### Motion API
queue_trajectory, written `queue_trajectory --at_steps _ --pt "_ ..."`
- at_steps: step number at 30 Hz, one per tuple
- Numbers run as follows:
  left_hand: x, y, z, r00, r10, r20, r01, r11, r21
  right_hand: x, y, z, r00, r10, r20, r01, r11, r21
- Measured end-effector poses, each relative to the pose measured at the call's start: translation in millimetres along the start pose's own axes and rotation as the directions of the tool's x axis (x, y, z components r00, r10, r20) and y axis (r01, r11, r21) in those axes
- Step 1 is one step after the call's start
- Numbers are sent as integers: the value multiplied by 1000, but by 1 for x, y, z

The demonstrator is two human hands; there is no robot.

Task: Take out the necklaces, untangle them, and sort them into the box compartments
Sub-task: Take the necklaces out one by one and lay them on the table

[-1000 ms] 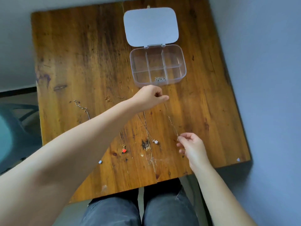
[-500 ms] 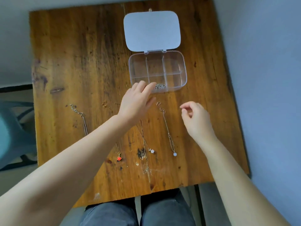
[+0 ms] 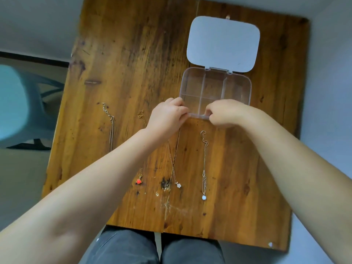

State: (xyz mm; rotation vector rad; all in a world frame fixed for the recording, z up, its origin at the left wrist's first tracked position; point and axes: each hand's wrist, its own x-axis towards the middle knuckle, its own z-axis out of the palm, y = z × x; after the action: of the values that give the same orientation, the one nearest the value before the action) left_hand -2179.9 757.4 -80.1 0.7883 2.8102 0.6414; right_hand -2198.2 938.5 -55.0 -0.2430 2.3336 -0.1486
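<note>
Head cam, looking straight down at my wooden bench [image 3: 122, 60]. Clear plastic box [image 3: 245, 88] sits toward the far right of it, lid [image 3: 222, 42] flipped open and lying flat behind on its hinge. Dividers split it into several compartments, and the ones I can see into look clear through to the wood.

Both hands are at the near edge of the box. My left hand [image 3: 167, 119] has its fingers curled right at the near-left corner, and my right hand [image 3: 226, 113] is bunched up over the near-middle compartment, fingertips tucked down into or against it. Both grips are pinched together, but honestly I can't tell what's in them, since my knuckles hide the fingertips.

Four necklaces are laid out straight on the bench on my side of the box, apart from each other. From the left: a plain chain [image 3: 111, 130], then the one with the red pendant [image 3: 138, 181], mostly hidden under my left forearm, then the one with the small white flower charm [image 3: 178, 185], then the one with the pale round bead [image 3: 204, 197]. That last one lies just below my right hand, not touching it.

My knees in grey trousers [image 3: 152, 246] are at the bottom edge.
</note>
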Motion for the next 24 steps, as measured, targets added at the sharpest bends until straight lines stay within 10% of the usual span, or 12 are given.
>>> queue_trajectory --at_steps 10,14,19,24 --pt "3 1 -2 1000 -5 16 4 999 40 -21 15 -1 984 -28 -176 79 954 290" --pt "8 15 -9 994 -89 62 72 968 240 -54 16 -18 945 -6 -327 216 761 611" --pt "19 66 -37 986 146 81 -100 904 -415 -102 15 -42 861 32 -507 419 519 745" --pt "16 76 -50 949 102 299 141 711 -689 -130 29 -29 741 285 -607 353 604 714"
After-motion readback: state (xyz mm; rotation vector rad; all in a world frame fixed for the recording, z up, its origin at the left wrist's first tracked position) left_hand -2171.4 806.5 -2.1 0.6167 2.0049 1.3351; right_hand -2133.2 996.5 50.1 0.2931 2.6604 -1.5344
